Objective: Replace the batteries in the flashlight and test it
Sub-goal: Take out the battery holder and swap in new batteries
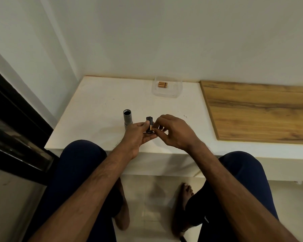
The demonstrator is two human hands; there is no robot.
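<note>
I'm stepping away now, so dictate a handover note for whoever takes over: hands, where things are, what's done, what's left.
Left hand grips the holder. Right hand pinches a battery in it; going in or out, cannot tell.
Flashlight stands open on the table, beside the left hand. Loose batteries lie in the tub at the back.
Done: flashlight opened, holder out.
Left: finish the batteries, refit holder, close, test.

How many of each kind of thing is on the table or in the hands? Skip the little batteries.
Grey metal flashlight tube: 1
Black plastic battery holder: 1
Clear plastic tub: 1
Brown wooden board: 1
Total: 4
</note>
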